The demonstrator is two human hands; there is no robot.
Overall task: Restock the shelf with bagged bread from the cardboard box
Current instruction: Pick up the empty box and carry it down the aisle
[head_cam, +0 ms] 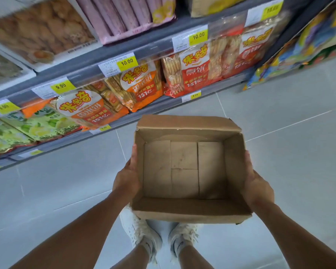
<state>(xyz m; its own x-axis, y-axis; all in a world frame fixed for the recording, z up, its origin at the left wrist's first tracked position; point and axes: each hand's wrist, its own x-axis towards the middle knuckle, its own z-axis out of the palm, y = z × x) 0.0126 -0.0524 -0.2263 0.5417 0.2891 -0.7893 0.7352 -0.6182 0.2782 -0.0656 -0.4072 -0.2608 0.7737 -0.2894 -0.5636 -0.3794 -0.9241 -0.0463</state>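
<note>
Holding the box (186,209) level over the floor (291,156) is the step in hand, as I judge it. Its bottom flaps lie bare with no bag inside, so the restocking looks done and what is left is to carry the box off.

The left grip (127,177) clasps the left wall and the right grip (257,188) clasps the right wall. Each thumb points up along the outside near the rim. The fingers are hidden beyond the walls, likely under the base.

The box hangs in front of the person, above the shoes (139,230), near the lower shelf (153,108) but apart from it. Cracker bags (194,72) fill that shelf. A clear bag (41,33) of brown baked pieces lies higher up, blurred; whether it is the bread I cannot tell.

To do this well:
- Press both palms inward evenly, since empty card walls bow and can slip
- Look into the corners once for a stuck bag, though none shows
- Swing the far edge wide of the price tags (126,62) when turning
- Step back from the shelf before lowering the box
</note>
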